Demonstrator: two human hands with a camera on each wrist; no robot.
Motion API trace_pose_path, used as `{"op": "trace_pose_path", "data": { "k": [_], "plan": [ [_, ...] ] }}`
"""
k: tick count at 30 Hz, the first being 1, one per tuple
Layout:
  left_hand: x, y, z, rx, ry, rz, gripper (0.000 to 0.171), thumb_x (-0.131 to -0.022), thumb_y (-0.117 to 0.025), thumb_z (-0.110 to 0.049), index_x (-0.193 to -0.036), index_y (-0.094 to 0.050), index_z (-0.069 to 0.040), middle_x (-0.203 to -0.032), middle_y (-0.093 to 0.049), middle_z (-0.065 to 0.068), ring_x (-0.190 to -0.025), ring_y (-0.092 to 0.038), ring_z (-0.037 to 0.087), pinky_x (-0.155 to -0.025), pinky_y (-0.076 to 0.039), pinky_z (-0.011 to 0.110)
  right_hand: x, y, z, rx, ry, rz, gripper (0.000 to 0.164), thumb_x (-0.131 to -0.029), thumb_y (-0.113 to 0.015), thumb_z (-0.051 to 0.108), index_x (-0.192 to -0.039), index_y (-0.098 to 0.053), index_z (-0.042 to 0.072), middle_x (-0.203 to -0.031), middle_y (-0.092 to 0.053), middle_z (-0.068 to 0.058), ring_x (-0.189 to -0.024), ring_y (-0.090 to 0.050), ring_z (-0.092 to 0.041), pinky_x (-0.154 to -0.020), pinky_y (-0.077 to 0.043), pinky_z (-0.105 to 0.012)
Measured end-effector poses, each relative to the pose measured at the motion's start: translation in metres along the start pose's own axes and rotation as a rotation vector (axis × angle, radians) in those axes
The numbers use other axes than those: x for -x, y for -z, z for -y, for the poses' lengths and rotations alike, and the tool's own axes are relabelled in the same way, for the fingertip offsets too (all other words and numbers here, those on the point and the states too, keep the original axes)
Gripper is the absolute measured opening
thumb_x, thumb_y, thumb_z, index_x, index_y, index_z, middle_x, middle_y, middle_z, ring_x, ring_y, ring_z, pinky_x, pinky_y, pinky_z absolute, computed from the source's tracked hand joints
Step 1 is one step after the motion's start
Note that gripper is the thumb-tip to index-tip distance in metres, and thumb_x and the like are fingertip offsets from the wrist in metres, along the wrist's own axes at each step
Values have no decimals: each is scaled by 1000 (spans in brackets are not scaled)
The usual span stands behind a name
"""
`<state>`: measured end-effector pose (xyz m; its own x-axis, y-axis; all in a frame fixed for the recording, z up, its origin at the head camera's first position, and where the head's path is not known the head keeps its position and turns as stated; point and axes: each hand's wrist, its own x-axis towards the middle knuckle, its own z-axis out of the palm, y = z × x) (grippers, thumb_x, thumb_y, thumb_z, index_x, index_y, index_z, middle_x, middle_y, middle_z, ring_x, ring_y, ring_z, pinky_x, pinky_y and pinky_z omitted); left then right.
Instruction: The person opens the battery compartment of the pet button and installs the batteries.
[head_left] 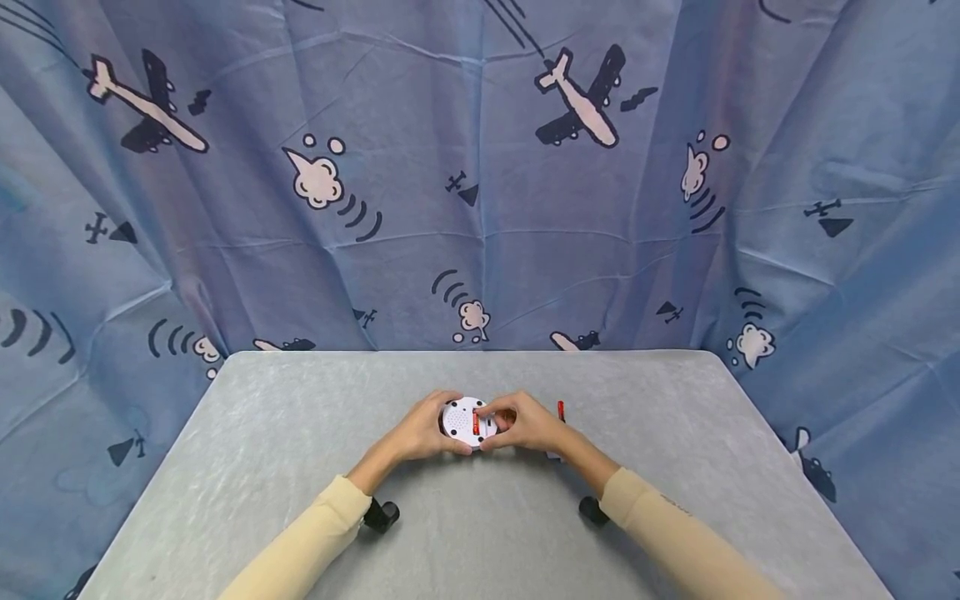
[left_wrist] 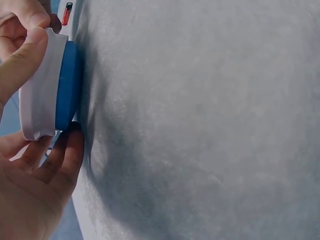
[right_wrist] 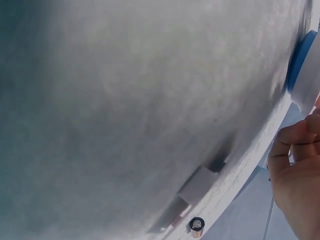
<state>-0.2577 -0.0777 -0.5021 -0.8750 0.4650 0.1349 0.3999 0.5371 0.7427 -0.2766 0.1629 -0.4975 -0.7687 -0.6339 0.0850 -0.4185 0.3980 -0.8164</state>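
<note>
A round white device (head_left: 459, 418) with a blue underside (left_wrist: 69, 85) is held just over the table, its dotted white face turned up. My left hand (head_left: 422, 429) grips it from the left, thumb on the near rim and fingers round the far side. A red battery (head_left: 476, 425) lies in the slot in its face. My right hand (head_left: 528, 423) is at the right side, one fingertip on the battery's far end and the thumb against the near rim. In the right wrist view the right hand (right_wrist: 300, 167) has bent fingers beside the device (right_wrist: 307, 82).
A second red battery (head_left: 560, 407) stands out on the table right of my right hand. Near it lies a small white piece (right_wrist: 199, 185), mostly behind the right wrist in the head view. Black objects (head_left: 382, 516) show by both cuffs. A patterned blue curtain (head_left: 480, 167) hangs behind the table.
</note>
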Motion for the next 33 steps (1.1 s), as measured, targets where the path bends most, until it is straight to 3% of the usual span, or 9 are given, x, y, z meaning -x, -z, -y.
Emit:
{"op": "trace_pose_path", "data": {
  "k": [4, 11, 16, 25, 33],
  "plan": [
    [-1, 1, -1, 4, 13, -3, 89, -66, -98, -23, -137, -53, 8, -131, -57, 21, -117, -56, 32, -101, -43, 47, 1, 0, 1, 2, -3, -4, 49, -76, -92, 13, -120, -74, 0, -71, -57, -5, -59, -42, -9, -52, -34, -22],
    [-1, 1, -1, -6, 29, -6, 90, -65, -99, -24, -138, -53, 5, -133, -57, 19, -119, -55, 31, -102, -43, 46, 1, 4, 4, 32, 31, 4, 46, -78, -91, 15, -117, -74, 1, -75, -58, 1, -58, -43, -7, -51, -36, -21],
    [0, 1, 1, -5, 23, -9, 91, -65, -99, -24, -137, -53, 5, -132, -57, 19, -119, -55, 32, -102, -43, 47, 5, 16, 1, 24, 26, 1, 45, -80, -90, 18, -118, -72, 3, -80, -60, -3, -59, -45, -8, -52, -38, -22],
    [1, 0, 1, 6, 32, -8, 92, -65, -99, -23, -140, -52, 5, -137, -55, 21, -127, -51, 35, -108, -38, 48, 35, 51, -12, -7, -90, -1, 55, -82, -88, 15, -129, -64, -2, -86, -60, -13, -61, -44, -13, -52, -38, -23],
    [3, 1, 4, 1, 26, -7, 93, -66, -98, -24, -141, -51, 4, -139, -54, 21, -129, -50, 35, -110, -36, 47, 63, 78, -28, 2, -65, -20, 54, -83, -86, 12, -128, -62, -7, -85, -58, -23, -61, -42, -14, -54, -37, -23]
  ]
}}
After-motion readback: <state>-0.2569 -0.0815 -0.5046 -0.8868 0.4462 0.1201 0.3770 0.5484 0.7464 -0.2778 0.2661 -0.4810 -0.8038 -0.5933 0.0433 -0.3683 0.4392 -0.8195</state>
